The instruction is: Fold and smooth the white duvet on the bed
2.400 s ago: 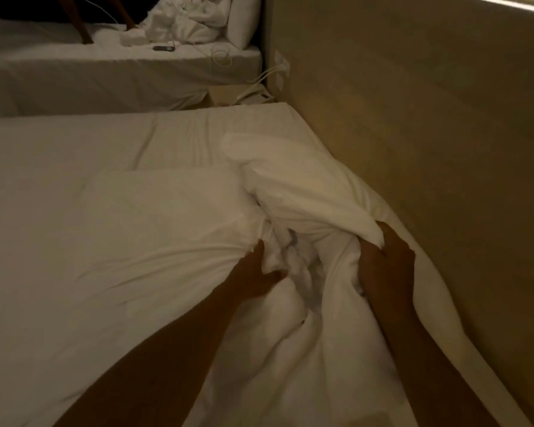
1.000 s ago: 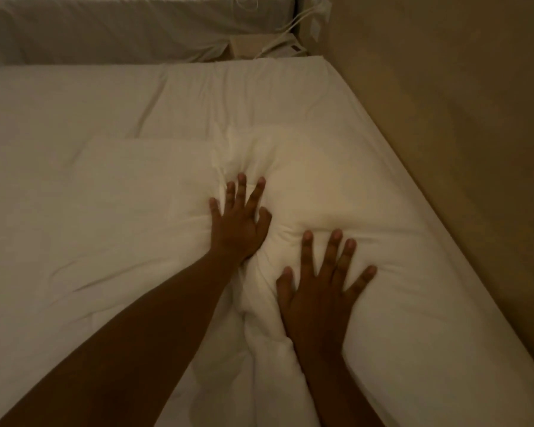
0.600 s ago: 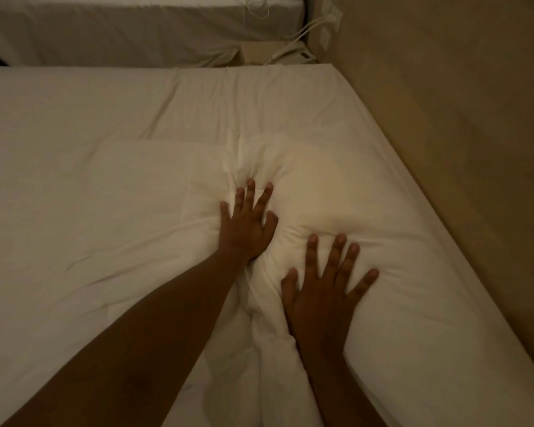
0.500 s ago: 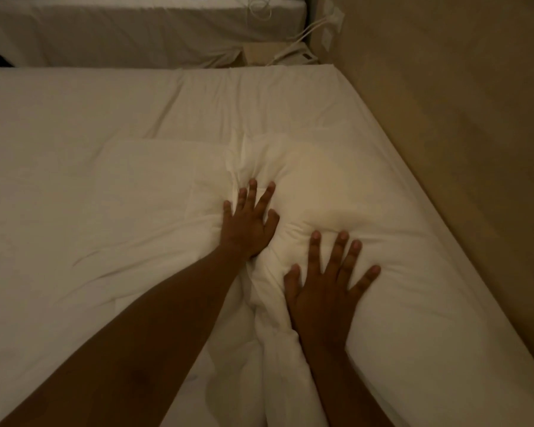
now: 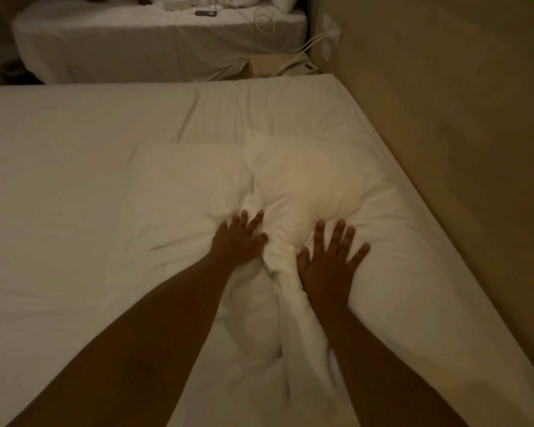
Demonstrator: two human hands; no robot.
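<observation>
The white duvet (image 5: 315, 180) lies bunched on the bed (image 5: 74, 124), puffed up near the right edge by the wall. My left hand (image 5: 238, 238) presses flat on it with fingers spread, just left of a raised fold. My right hand (image 5: 330, 260) lies flat with fingers spread on the puffy part to the right of that fold. The twisted ridge of cloth (image 5: 282, 272) runs between the two hands toward me. Neither hand grips any cloth.
A beige wall (image 5: 460, 118) runs along the bed's right side. Across a gap at the back stands a second bed (image 5: 136, 41) with a dark phone (image 5: 206, 13) and white cables (image 5: 264, 23). A small box (image 5: 275, 64) sits by the wall socket.
2.4 s ago both hands gripped bunched duvet; since then they let go and lie flat. In the last second both hands slid slightly toward me, still pressing.
</observation>
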